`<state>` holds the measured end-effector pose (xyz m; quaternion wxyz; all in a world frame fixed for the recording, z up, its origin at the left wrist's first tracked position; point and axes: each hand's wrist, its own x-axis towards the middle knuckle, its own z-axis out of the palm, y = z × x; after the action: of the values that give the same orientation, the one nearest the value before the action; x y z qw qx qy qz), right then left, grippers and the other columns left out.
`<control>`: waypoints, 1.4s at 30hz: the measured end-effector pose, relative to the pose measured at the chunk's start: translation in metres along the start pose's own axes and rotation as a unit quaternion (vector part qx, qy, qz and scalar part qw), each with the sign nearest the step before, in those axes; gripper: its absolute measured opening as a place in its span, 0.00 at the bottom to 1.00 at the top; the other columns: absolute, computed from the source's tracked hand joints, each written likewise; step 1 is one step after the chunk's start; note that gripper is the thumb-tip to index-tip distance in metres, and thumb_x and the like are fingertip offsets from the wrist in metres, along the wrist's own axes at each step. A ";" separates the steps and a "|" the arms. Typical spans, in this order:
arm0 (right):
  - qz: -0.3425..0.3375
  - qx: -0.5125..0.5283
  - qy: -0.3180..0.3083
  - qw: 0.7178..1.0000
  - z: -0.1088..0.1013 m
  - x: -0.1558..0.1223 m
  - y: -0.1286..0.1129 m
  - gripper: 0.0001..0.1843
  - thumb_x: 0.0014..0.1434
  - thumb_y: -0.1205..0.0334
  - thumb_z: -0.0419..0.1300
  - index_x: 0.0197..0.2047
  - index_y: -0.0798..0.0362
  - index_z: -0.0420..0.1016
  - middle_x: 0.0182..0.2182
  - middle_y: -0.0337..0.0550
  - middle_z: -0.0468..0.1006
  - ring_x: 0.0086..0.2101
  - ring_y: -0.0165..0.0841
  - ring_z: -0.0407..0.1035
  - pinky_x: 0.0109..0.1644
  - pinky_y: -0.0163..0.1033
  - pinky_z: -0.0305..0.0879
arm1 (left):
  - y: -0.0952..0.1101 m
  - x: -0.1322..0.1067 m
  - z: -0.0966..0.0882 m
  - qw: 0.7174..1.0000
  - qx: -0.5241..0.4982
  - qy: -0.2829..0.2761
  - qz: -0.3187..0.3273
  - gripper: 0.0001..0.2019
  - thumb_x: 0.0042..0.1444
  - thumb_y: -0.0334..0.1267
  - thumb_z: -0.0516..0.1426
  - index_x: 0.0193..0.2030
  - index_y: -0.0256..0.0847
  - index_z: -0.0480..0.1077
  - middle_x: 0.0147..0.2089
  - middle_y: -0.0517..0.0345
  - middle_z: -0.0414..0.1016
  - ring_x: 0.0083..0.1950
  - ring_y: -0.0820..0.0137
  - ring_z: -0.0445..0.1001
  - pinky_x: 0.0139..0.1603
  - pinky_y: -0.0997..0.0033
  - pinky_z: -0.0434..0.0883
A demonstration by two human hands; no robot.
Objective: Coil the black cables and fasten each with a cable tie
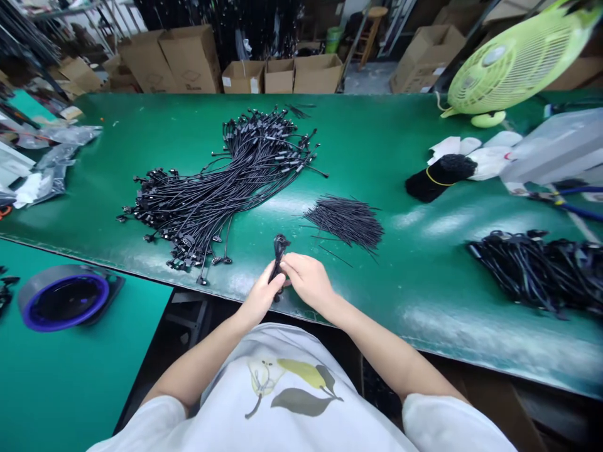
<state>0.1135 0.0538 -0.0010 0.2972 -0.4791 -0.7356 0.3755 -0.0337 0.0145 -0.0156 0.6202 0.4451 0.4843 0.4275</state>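
A folded black cable (279, 246) stands upright between my two hands, just above the near edge of the green table. My left hand (262, 290) is closed around its lower part, thumb pressed against it. From the other side, my right hand (308, 276) pinches at the cable's middle with fingertips closed; whether a tie is between them is too small to see. Just beyond my right hand lies a pile of thin black twist ties (346, 220). Up and to the left spreads a large heap of loose black cables (230, 176) with connectors at both ends.
At the right lie bundled black cables (541, 270) and a banded black bundle (440, 177). A green fan (513, 63) stands at the back right. A purple-rimmed tape roll (66, 298) sits on the left table. Cardboard boxes (188, 59) line the far side.
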 end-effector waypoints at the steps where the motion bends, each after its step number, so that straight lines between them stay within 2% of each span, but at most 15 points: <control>1: 0.010 0.025 -0.013 1.000 0.002 -0.001 0.000 0.19 0.66 0.51 0.45 0.27 0.52 0.63 0.25 0.40 0.66 0.28 0.31 0.60 0.35 0.36 0.57 | -0.001 -0.001 0.001 1.000 0.018 -0.009 0.020 0.27 0.61 0.52 0.55 0.63 0.42 0.63 0.66 0.48 0.63 0.69 0.58 0.58 0.67 0.58 0.57; 4: 0.039 0.096 -0.076 0.992 0.003 -0.003 0.004 0.25 0.66 0.44 0.43 0.24 0.51 0.61 0.17 0.32 0.54 0.18 0.27 0.50 0.25 0.34 0.54 | 0.002 -0.004 0.002 0.994 0.053 -0.047 0.084 0.30 0.60 0.55 0.55 0.63 0.41 0.63 0.67 0.47 0.63 0.69 0.59 0.57 0.70 0.60 0.53; 6: 0.052 0.123 -0.105 0.986 -0.002 -0.005 0.007 0.28 0.64 0.41 0.45 0.21 0.51 0.60 0.14 0.29 0.48 0.16 0.26 0.45 0.21 0.33 0.52 | 0.006 -0.003 0.002 0.995 0.001 -0.071 0.073 0.29 0.59 0.58 0.55 0.60 0.39 0.67 0.64 0.44 0.67 0.66 0.57 0.63 0.67 0.60 0.59; 8: 0.063 0.132 -0.101 0.984 -0.011 -0.008 0.010 0.29 0.63 0.41 0.48 0.19 0.52 0.62 0.14 0.31 0.52 0.17 0.26 0.49 0.22 0.33 0.53 | 0.008 0.000 0.002 0.994 -0.089 -0.056 0.031 0.27 0.59 0.58 0.55 0.55 0.38 0.70 0.59 0.43 0.71 0.60 0.58 0.69 0.59 0.60 0.66; 12: 0.085 0.100 0.055 0.990 -0.029 -0.014 0.006 0.18 0.61 0.46 0.55 0.33 0.53 0.70 0.27 0.38 0.69 0.27 0.29 0.61 0.31 0.34 0.59 | 0.008 0.009 0.007 0.983 -0.174 -0.036 -0.052 0.24 0.56 0.52 0.61 0.53 0.38 0.70 0.44 0.49 0.77 0.41 0.67 0.77 0.39 0.71 0.73; 14: 0.065 0.052 0.127 0.988 -0.033 -0.015 0.003 0.15 0.58 0.48 0.60 0.41 0.51 0.69 0.31 0.38 0.71 0.29 0.30 0.64 0.34 0.35 0.61 | 0.006 0.012 0.012 0.983 -0.162 -0.059 -0.063 0.23 0.55 0.52 0.62 0.49 0.37 0.71 0.37 0.54 0.75 0.29 0.75 0.72 0.28 0.77 0.68; 17: 0.005 -0.057 0.158 0.986 -0.030 -0.016 0.002 0.13 0.61 0.51 0.59 0.42 0.52 0.69 0.28 0.38 0.72 0.29 0.31 0.66 0.36 0.36 0.62 | 0.008 0.012 0.021 0.982 -0.160 -0.069 -0.066 0.20 0.55 0.53 0.61 0.42 0.36 0.70 0.33 0.59 0.70 0.21 0.81 0.59 0.20 0.80 0.59; 20: -0.050 -0.109 0.190 0.974 -0.028 -0.015 0.005 0.11 0.66 0.56 0.52 0.41 0.53 0.70 0.29 0.41 0.73 0.30 0.32 0.67 0.38 0.37 0.62 | 0.014 0.011 0.029 0.977 -0.183 -0.073 -0.079 0.19 0.56 0.53 0.60 0.42 0.37 0.69 0.31 0.61 0.68 0.21 0.82 0.57 0.18 0.81 0.56; 25: -0.126 0.004 0.196 0.972 -0.036 -0.016 0.008 0.10 0.67 0.61 0.51 0.47 0.52 0.70 0.36 0.44 0.72 0.37 0.34 0.67 0.42 0.40 0.65 | 0.025 0.010 0.030 0.954 -0.229 -0.132 -0.142 0.20 0.56 0.53 0.60 0.44 0.37 0.69 0.28 0.63 0.66 0.18 0.82 0.58 0.15 0.81 0.55; 29: -0.091 0.036 0.217 0.971 -0.037 -0.016 0.008 0.11 0.67 0.59 0.51 0.46 0.50 0.72 0.41 0.47 0.68 0.43 0.37 0.66 0.49 0.46 0.65 | 0.026 0.008 0.026 0.939 -0.231 -0.179 -0.182 0.19 0.58 0.51 0.59 0.44 0.35 0.70 0.22 0.68 0.58 0.15 0.84 0.50 0.13 0.83 0.48; 33: -0.031 0.143 0.200 0.969 -0.023 -0.018 0.013 0.10 0.66 0.56 0.50 0.46 0.50 0.68 0.47 0.49 0.66 0.50 0.38 0.64 0.53 0.46 0.66 | 0.020 0.009 0.026 0.938 -0.234 -0.148 -0.210 0.20 0.55 0.54 0.61 0.35 0.35 0.67 0.20 0.72 0.49 0.16 0.85 0.43 0.14 0.85 0.45; 36: -0.003 0.285 0.173 0.943 -0.010 -0.021 0.010 0.16 0.65 0.54 0.49 0.54 0.48 0.58 0.56 0.53 0.63 0.53 0.37 0.65 0.54 0.47 0.67 | 0.011 0.011 0.033 0.950 -0.211 -0.104 -0.206 0.23 0.52 0.58 0.61 0.27 0.38 0.62 0.18 0.75 0.40 0.16 0.84 0.36 0.13 0.84 0.40; 38: 0.019 0.345 0.168 0.923 -0.002 -0.021 0.006 0.24 0.62 0.54 0.53 0.59 0.46 0.51 0.55 0.51 0.65 0.49 0.36 0.68 0.48 0.43 0.70 | 0.003 0.012 0.043 0.959 -0.178 -0.083 -0.204 0.25 0.52 0.60 0.59 0.24 0.40 0.59 0.17 0.75 0.39 0.16 0.84 0.34 0.13 0.82 0.39; 40: 0.057 0.370 0.190 0.908 0.001 -0.020 0.003 0.27 0.58 0.57 0.58 0.58 0.45 0.53 0.46 0.44 0.68 0.36 0.30 0.69 0.37 0.37 0.70 | -0.002 0.011 0.052 0.966 -0.138 -0.092 -0.198 0.25 0.53 0.62 0.56 0.24 0.40 0.59 0.15 0.75 0.41 0.15 0.84 0.37 0.14 0.82 0.41; 42: 0.096 0.387 0.208 0.893 -0.005 -0.019 0.006 0.23 0.57 0.58 0.59 0.54 0.45 0.58 0.37 0.37 0.66 0.25 0.24 0.61 0.27 0.33 0.62 | -0.003 0.011 0.055 0.968 -0.087 -0.161 -0.174 0.27 0.54 0.64 0.54 0.27 0.38 0.64 0.17 0.68 0.55 0.15 0.81 0.53 0.16 0.80 0.55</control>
<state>0.1269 0.0394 -0.0050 0.5677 -0.4619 -0.4041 0.5487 0.0222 0.0165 -0.0132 0.7910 0.3612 0.4090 0.2765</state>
